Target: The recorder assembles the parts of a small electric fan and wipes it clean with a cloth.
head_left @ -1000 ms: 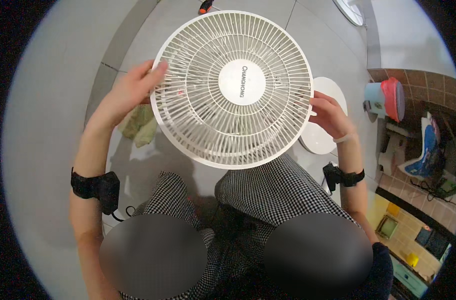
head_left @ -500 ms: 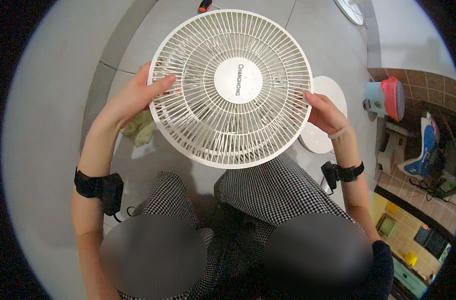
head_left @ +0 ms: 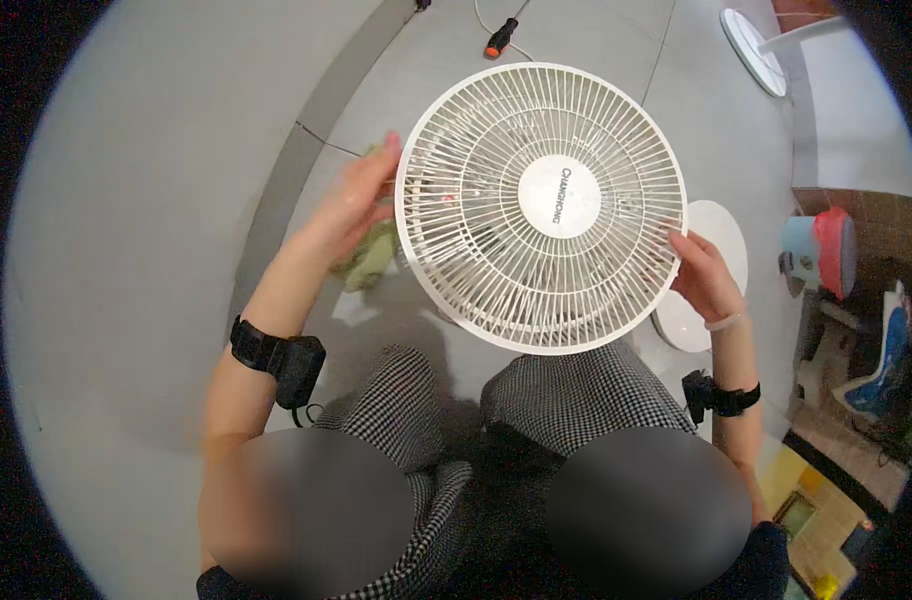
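Observation:
A round white fan grille (head_left: 476,290) with thin radiating slats and a plain centre disc is held up over my lap. My right hand (head_left: 708,280) grips its right rim, thumb on the front and the other fingers behind. At the left rim, my left hand (head_left: 351,210) is smeared by motion. Its fingers are spread beside the edge, and the thumb no longer lies over the slats; whether it still touches the rim is unclear. What lies behind the grille is mostly hidden. A greenish cloth (head_left: 368,262) lies on the floor below my left hand.
Beyond the grille lies a black and orange screwdriver (head_left: 501,38) near a white cable. White rounded parts (head_left: 718,235) sit on the floor by my right hand. A white round base with a pole (head_left: 754,52) stands far right, and a light blue bucket with a red cover (head_left: 804,248) is at the right.
My left hand has let its thumb off the grille's front and moved outside the rim. My right hand keeps its grip. The whole scene has shifted rightward and down in view.

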The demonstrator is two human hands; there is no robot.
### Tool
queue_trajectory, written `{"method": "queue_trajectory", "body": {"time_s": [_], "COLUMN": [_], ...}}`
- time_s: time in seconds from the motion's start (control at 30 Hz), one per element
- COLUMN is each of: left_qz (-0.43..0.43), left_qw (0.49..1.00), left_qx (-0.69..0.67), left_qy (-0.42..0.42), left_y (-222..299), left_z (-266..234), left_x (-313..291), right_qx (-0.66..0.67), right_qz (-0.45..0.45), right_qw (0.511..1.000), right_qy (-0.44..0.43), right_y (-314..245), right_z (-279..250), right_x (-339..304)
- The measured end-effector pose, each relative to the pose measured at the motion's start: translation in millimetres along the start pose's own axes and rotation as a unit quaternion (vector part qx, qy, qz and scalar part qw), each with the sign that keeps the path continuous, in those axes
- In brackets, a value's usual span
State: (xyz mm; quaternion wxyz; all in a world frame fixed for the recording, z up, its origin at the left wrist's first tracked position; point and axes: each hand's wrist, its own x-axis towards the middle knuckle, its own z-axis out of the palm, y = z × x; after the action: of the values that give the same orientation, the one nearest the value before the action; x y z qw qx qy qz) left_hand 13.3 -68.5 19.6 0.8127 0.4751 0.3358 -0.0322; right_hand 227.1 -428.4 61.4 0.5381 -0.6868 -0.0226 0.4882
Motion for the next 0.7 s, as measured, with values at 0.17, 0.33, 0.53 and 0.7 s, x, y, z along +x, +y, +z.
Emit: {"method": "queue_trajectory", "body": {"time_s": [0.17,0.33,0.53,0.7], "left_qz": [0.026,0.015,0.012,0.052], "left_qw": [0.996,0.994,0.995,0.982], "left_qx": [0.080,0.101,0.089,0.179], "left_qy": [0.024,-0.025,-0.045,0.015], "left_y": [8.0,7.6,-0.4,5.5], "left_z": [-8.5,-11.9,4.8,8.6], "left_x": [-1.8,3.7,8.0,5.8], "right_qx": [-0.010,-0.002,0.000,-0.179], "right_qz": [-0.022,-0.017,0.002,-0.029], "right_qw": [1.000,1.000,1.000,0.980], "right_qy": [0.006,-0.012,0.026,0.086], "right_y": [-1.0,1.2,23.8,9.4], "right_z": [-0.9,-12.8,-29.5,0.1], "right_x": [2.3,9.3,17.4,-0.1]}}
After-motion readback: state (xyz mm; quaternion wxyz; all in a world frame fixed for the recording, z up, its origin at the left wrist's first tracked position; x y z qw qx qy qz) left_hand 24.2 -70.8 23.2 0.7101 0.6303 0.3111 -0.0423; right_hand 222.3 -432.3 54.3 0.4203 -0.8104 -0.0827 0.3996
